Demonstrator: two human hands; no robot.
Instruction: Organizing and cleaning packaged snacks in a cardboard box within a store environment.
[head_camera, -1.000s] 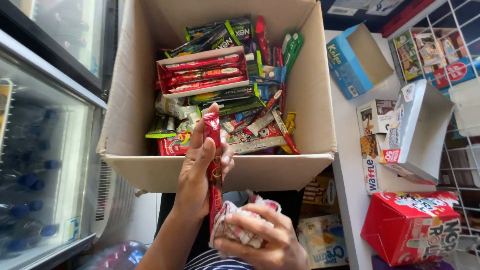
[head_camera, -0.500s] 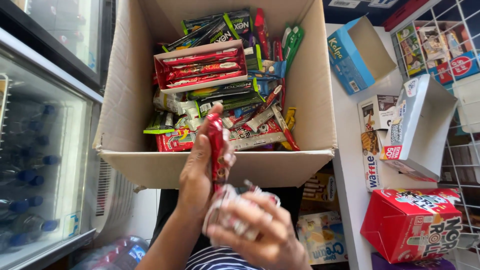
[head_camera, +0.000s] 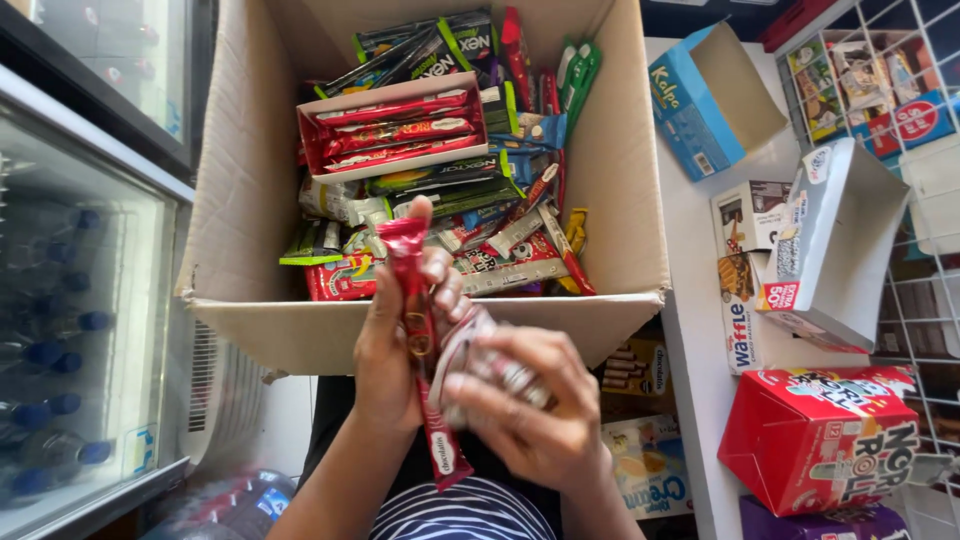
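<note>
My left hand (head_camera: 392, 340) grips a long red snack bar (head_camera: 422, 345) upright in front of a big cardboard box (head_camera: 240, 190). My right hand (head_camera: 530, 415) is closed on a bunch of crinkly red-and-white wrapped bars (head_camera: 478, 352), pressed against the left hand. The box holds several loose red, green and black wrapped bars and a red tray of red bars (head_camera: 390, 130) at the back.
A glass-door drinks cooler (head_camera: 75, 300) stands at the left. A white shelf at the right carries an open blue carton (head_camera: 705, 100), a grey open carton (head_camera: 840, 245), small wafer boxes (head_camera: 745, 265) and a red carton (head_camera: 820, 435). A wire rack (head_camera: 880, 90) holds more snacks.
Both hands have risen slightly and closed together; the right hand with its bunch of bars has come up beside the red bar. The view has shifted a little.
</note>
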